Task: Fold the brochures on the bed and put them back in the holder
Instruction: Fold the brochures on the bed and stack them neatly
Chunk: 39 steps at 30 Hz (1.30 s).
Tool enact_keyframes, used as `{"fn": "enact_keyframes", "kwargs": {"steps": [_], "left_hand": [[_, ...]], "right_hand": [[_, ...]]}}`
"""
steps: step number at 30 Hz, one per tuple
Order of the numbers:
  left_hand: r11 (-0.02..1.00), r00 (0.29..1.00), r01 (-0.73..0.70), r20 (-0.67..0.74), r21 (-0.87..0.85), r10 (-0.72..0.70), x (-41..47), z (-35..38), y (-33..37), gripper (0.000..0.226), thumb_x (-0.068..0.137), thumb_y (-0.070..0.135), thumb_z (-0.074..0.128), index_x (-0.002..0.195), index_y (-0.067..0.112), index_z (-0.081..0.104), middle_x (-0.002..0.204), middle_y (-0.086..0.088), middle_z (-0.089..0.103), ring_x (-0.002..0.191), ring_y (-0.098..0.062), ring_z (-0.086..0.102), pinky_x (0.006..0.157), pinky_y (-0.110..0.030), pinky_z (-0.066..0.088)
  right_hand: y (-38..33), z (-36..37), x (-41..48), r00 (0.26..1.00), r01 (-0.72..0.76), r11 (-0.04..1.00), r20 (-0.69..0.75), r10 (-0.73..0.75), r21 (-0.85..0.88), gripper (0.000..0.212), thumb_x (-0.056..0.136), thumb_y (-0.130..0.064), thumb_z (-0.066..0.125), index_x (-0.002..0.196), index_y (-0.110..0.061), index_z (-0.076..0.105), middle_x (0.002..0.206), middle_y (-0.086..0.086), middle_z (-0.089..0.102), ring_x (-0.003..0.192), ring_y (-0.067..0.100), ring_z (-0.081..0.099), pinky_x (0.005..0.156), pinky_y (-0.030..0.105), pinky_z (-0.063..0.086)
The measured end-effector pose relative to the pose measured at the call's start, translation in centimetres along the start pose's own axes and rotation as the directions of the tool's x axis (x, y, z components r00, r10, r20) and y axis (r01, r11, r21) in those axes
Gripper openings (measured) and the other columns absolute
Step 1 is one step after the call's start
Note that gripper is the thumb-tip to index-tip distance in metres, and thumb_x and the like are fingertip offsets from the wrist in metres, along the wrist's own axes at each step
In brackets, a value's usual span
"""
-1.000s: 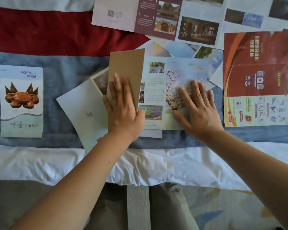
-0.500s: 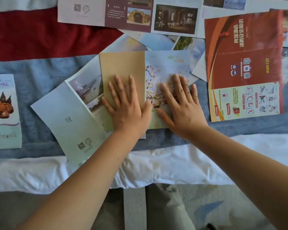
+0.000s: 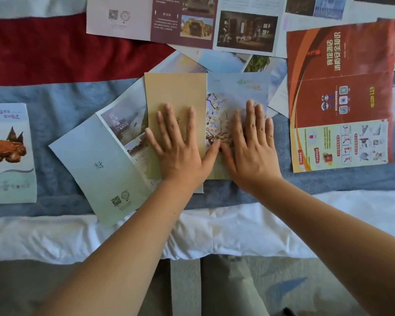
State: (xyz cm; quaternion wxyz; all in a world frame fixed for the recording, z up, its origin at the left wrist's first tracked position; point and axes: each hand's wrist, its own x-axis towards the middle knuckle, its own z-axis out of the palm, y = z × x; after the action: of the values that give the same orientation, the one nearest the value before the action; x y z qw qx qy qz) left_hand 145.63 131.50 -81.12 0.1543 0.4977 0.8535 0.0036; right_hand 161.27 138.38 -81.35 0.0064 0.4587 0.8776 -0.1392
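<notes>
A brochure lies in the middle of the bed with its tan panel point(image 3: 176, 92) folded over flat beside its pale blue flower panel point(image 3: 237, 87). My left hand point(image 3: 177, 147) presses flat on the tan panel, fingers spread. My right hand point(image 3: 252, 147) presses flat on the flower panel, thumb touching the left thumb. A pale green unfolded brochure point(image 3: 100, 165) lies slanted under the left side. A folded crab brochure point(image 3: 7, 153) sits at far left. No holder is in view.
A red and orange safety brochure point(image 3: 340, 99) lies open at right. A maroon and white photo brochure point(image 3: 183, 21) lies open at the top, with more sheets point(image 3: 217, 60) beneath. The blue and red blanket point(image 3: 43, 99) covers the bed; white sheet point(image 3: 78, 238) marks its near edge.
The tan panel, raised a second ago, now lies folded flat under my left hand. My right hand slid left until the thumbs met. The view shifted right.
</notes>
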Motion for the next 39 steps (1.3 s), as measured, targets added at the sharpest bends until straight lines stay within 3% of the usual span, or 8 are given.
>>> {"fn": "enact_keyframes", "kwargs": {"steps": [6, 13, 19, 22, 31, 33, 36, 39], "left_hand": [[0.998, 0.994, -0.032, -0.106, -0.058, 0.026, 0.2, -0.1, -2.8, 0.095, 0.087, 0.081, 0.043, 0.161, 0.025, 0.024, 0.165, -0.028, 0.007, 0.154, -0.044, 0.005, 0.119, -0.066, 0.006], [0.963, 0.997, -0.051, -0.071, -0.265, 0.033, 0.4, -1.4, -4.3, 0.095, 0.086, 0.069, 0.050, 0.162, 0.026, 0.013, 0.167, -0.024, 0.000, 0.156, -0.038, -0.005, 0.119, -0.067, 0.005], [0.989, 0.987, -0.030, -0.159, -0.142, 0.007, 3.1, -1.6, -4.7, 0.083, 0.094, 0.074, 0.034, 0.162, 0.029, 0.018, 0.169, -0.020, 0.002, 0.155, -0.039, 0.001, 0.124, -0.055, 0.006], [0.988, 0.994, 0.062, -0.085, -0.143, -0.075, 4.6, -1.4, -4.5, 0.085, 0.094, 0.074, 0.026, 0.163, 0.026, 0.012, 0.170, -0.014, 0.000, 0.156, -0.035, -0.002, 0.124, -0.053, 0.006], [0.939, 0.997, 0.074, 0.008, -0.336, -0.076, 4.5, -3.2, -4.9, 0.100, 0.082, 0.087, 0.028, 0.162, 0.027, 0.016, 0.170, -0.009, 0.001, 0.156, -0.029, -0.009, 0.123, -0.053, -0.013], [0.929, 0.997, 0.083, 0.031, -0.360, -0.078, 4.3, -4.2, -5.5, 0.091, 0.086, 0.078, 0.033, 0.160, 0.026, 0.023, 0.170, -0.010, 0.009, 0.157, -0.028, -0.002, 0.122, -0.055, -0.014], [0.912, 0.996, 0.071, -0.014, -0.404, -0.084, 3.7, -6.3, -6.9, 0.071, 0.093, 0.059, 0.041, 0.155, 0.023, 0.036, 0.159, -0.003, 0.040, 0.151, -0.022, 0.028, 0.122, -0.060, -0.009], [0.893, 0.995, -0.013, -0.095, -0.451, -0.033, 2.6, -8.7, -8.7, 0.063, 0.098, 0.039, 0.046, 0.158, 0.024, 0.032, 0.142, 0.002, 0.061, 0.135, -0.017, 0.053, 0.124, -0.059, 0.001]], "right_hand": [[-1.3, 0.5, 1.0, 0.999, -0.008, 0.999, 0.046, 0.006, 0.044, 0.073, 0.108, -0.049, 0.025, 0.164, -0.005, 0.010, 0.171, 0.018, 0.001, 0.159, 0.035, -0.004, 0.128, 0.049, -0.006], [-3.6, 0.4, 1.6, 0.995, -0.009, 0.997, 0.098, 0.001, 0.078, 0.073, 0.106, -0.048, 0.015, 0.164, -0.004, 0.008, 0.170, 0.021, -0.003, 0.158, 0.038, -0.007, 0.128, 0.052, -0.003], [-3.7, 0.1, 3.9, 0.989, -0.125, 0.992, 0.088, 0.122, 0.028, 0.071, 0.106, -0.046, 0.015, 0.165, -0.009, 0.000, 0.171, 0.016, -0.010, 0.158, 0.032, -0.013, 0.128, 0.047, -0.007], [-4.3, 0.1, 4.9, 0.992, -0.069, 0.997, 0.104, 0.071, -0.014, 0.072, 0.107, -0.047, 0.017, 0.164, -0.007, -0.001, 0.171, 0.016, -0.007, 0.158, 0.032, -0.011, 0.128, 0.047, -0.008], [-6.4, -0.3, 5.7, 0.989, 0.045, 0.990, 0.132, -0.063, 0.133, 0.074, 0.104, -0.055, -0.002, 0.165, -0.013, 0.005, 0.173, 0.011, -0.001, 0.159, 0.029, -0.006, 0.129, 0.047, -0.003], [-7.5, -0.3, 5.6, 0.983, 0.082, 0.986, 0.152, -0.104, 0.147, 0.073, 0.103, -0.055, -0.006, 0.165, -0.018, 0.002, 0.173, 0.005, -0.003, 0.159, 0.028, -0.009, 0.128, 0.047, -0.005], [-9.4, -0.5, 5.2, 0.976, 0.134, 0.979, 0.151, -0.157, 0.151, 0.067, 0.107, -0.052, 0.000, 0.166, -0.020, 0.002, 0.173, 0.002, -0.006, 0.159, 0.027, -0.012, 0.128, 0.047, -0.006], [-11.8, -0.7, 5.2, 0.968, 0.194, 0.970, 0.133, -0.214, 0.146, 0.065, 0.108, -0.046, 0.006, 0.166, -0.015, 0.006, 0.173, 0.006, -0.005, 0.159, 0.031, -0.011, 0.128, 0.052, -0.002]]}}
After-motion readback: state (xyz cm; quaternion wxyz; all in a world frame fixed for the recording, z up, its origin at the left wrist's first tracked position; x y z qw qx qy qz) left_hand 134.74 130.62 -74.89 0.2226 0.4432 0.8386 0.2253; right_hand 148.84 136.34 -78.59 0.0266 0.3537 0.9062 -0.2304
